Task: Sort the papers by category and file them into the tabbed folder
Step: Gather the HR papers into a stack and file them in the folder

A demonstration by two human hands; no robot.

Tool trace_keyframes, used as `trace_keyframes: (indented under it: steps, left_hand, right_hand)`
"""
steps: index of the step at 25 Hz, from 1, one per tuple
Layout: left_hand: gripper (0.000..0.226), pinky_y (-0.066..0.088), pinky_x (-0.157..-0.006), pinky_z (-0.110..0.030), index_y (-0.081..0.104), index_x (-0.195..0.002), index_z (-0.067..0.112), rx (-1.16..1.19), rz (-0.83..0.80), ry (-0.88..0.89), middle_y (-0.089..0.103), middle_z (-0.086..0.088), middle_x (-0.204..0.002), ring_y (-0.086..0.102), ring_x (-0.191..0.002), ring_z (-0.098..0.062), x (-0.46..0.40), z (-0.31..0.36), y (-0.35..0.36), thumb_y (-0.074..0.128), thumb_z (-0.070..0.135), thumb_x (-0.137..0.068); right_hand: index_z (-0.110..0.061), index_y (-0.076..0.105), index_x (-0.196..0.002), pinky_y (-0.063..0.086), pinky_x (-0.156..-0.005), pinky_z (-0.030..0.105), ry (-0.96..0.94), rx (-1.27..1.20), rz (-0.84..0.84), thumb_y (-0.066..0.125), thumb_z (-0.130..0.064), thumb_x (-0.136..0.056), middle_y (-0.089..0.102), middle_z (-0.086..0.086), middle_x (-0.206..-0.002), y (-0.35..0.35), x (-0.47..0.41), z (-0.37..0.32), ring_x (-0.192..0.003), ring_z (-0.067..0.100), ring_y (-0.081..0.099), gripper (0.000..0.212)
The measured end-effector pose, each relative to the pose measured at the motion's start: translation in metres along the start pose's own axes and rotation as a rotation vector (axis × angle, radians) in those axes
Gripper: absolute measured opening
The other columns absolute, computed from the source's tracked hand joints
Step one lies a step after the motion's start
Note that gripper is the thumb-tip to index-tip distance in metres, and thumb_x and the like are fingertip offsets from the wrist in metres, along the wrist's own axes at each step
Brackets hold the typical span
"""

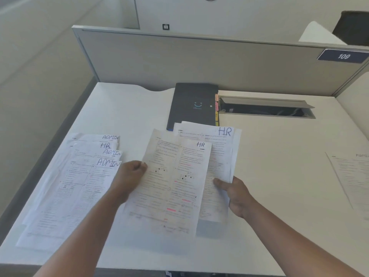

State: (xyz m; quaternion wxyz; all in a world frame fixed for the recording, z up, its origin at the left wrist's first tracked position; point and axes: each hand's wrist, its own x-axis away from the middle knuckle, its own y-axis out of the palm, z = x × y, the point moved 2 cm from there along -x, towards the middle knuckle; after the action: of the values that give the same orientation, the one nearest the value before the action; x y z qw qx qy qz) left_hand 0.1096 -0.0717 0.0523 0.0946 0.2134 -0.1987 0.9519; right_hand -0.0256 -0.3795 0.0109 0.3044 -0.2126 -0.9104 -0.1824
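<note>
The left hand (130, 174) pinches the left edge of an HR sheet (171, 182), fingers curled round it; the right hand (234, 193) grips the right edge of the HR stack (221, 156) beneath that sheet, thumb on top; beyond both hands lies the closed folder (191, 105); left of the left hand sits a mixed pile (79, 176) marked ADMIN and HR; far right of the right hand lies another sheet (351, 176).

One dark folder (192, 105), three paper piles (69, 186), two hands (129, 176).

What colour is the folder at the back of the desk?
Black, with a small teal smile mark on its cover; the folder shows best in the head view.
</note>
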Motion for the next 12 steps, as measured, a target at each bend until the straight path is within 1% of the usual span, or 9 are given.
trace_keyframes:
  steps: [1,3,5,7,9,10,11,12]
  left_hand:
    - [0.03,0.063,-0.084,-0.052,0.079,-0.083,0.017,0.026,-0.013,-0.009,0.081,-0.004,-0.084,0.078,-0.086,-0.033,0.001,-0.002,0.008,0.061,0.03,-0.104]
    - [0.031,0.064,-0.079,-0.047,0.078,-0.087,0.012,0.089,0.004,-0.015,0.081,-0.005,-0.084,0.078,-0.085,-0.033,0.003,0.001,0.018,0.059,0.027,-0.106]
    - [0.028,0.064,-0.076,-0.043,0.077,-0.091,0.009,0.143,0.026,-0.021,0.081,-0.005,-0.085,0.077,-0.084,-0.031,0.005,0.004,0.023,0.059,0.025,-0.105]
    - [0.021,0.064,-0.078,-0.047,0.077,-0.094,0.007,0.196,0.011,-0.03,0.081,-0.007,-0.088,0.078,-0.085,-0.032,0.004,0.003,0.026,0.065,0.022,-0.102]
    - [0.011,0.064,-0.08,-0.049,0.076,-0.099,0.006,0.249,-0.007,-0.047,0.081,-0.009,-0.092,0.078,-0.087,-0.033,0.004,0.002,0.026,0.072,0.017,-0.097]
    - [0.01,0.064,-0.08,-0.049,0.075,-0.101,0.006,0.272,-0.01,-0.055,0.081,-0.01,-0.092,0.078,-0.087,-0.033,0.004,0.001,0.026,0.075,0.014,-0.094]
    - [0.011,0.064,-0.08,-0.048,0.074,-0.101,0.005,0.289,-0.009,-0.059,0.081,-0.011,-0.092,0.078,-0.087,-0.034,0.003,-0.001,0.025,0.076,0.012,-0.093]
    - [0.01,0.063,-0.079,-0.047,0.074,-0.101,0.004,0.297,-0.003,-0.053,0.081,-0.012,-0.092,0.078,-0.086,-0.034,0.003,-0.002,0.025,0.076,0.01,-0.093]
  right_hand:
    - [-0.003,0.071,-0.124,0.057,-0.1,0.054,0.001,-0.007,-0.013,0.076,-0.001,-0.09,0.078,0.014,-0.117,0.005,0.003,0.0,-0.113,0.037,0.072,0.035]
    - [-0.004,0.072,-0.123,0.06,-0.094,0.052,-0.004,-0.007,-0.038,0.079,-0.003,-0.087,0.078,0.015,-0.116,0.013,0.008,0.0,-0.11,0.037,0.074,0.036]
    - [-0.005,0.072,-0.121,0.061,-0.092,0.053,-0.02,0.015,-0.052,0.084,-0.007,-0.084,0.078,0.014,-0.115,0.021,0.012,-0.001,-0.107,0.036,0.075,0.039]
    - [-0.004,0.072,-0.12,0.061,-0.092,0.053,-0.03,0.055,-0.059,0.085,-0.007,-0.083,0.079,0.014,-0.114,0.026,0.015,-0.002,-0.106,0.037,0.075,0.039]
    - [-0.002,0.072,-0.118,0.063,-0.086,0.049,-0.04,0.071,-0.063,0.083,-0.004,-0.083,0.079,0.015,-0.112,0.029,0.017,-0.002,-0.105,0.038,0.075,0.036]
    - [-0.002,0.072,-0.118,0.064,-0.083,0.047,-0.046,0.065,-0.063,0.081,-0.004,-0.085,0.079,0.016,-0.112,0.03,0.018,-0.002,-0.105,0.039,0.075,0.034]
    - [-0.002,0.072,-0.119,0.064,-0.081,0.046,-0.05,0.051,-0.066,0.079,-0.007,-0.089,0.078,0.016,-0.113,0.03,0.018,-0.001,-0.106,0.039,0.075,0.031]
    - [-0.003,0.072,-0.121,0.063,-0.084,0.046,-0.048,0.033,-0.072,0.075,-0.014,-0.095,0.078,0.015,-0.115,0.03,0.018,-0.001,-0.108,0.038,0.074,0.028]
